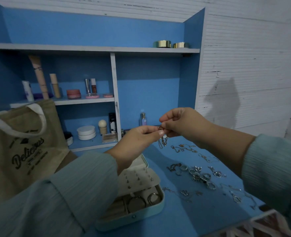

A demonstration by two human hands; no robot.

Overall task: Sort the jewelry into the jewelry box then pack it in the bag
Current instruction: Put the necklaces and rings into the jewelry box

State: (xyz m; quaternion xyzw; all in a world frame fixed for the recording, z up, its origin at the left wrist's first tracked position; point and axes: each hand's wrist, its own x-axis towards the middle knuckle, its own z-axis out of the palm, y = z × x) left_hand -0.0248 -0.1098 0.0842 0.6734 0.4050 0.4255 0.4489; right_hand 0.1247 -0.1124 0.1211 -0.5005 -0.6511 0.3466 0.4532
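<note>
You held both hands up over the blue table (184, 211), above its far middle. Your left hand (138, 141) pinched a small gold-toned chain (163, 140) between thumb and curled fingers, thumbnail facing the camera. Your right hand (180, 124) met it from the right, fingers curled tight and pinching the same chain at a small reddish-gold piece at its top. The rest of the chain hung down below the two hands, its lower end near the table; whether it touched could not be told.

The jewelry box (141, 214), pale teal, sat open at the table's near-left part, partly under your left sleeve (64, 194). Its cream lid panel (139, 178) carried rows of small studs, and two round rings (144, 200) lay in its lower compartments.

Loose jewelry was spread across the right half of the table: a cluster of silver rings (201, 175) near the middle, thin chains (184, 148) toward the far edge, more silver pieces (235, 195) toward the near-right corner.

The bag (21, 151), tan with white handles and dark print, stood at the left edge, just beside the box. Cosmetics (72, 93) stood on the shelves behind, and two gold tins (170, 44) on the top shelf.
</note>
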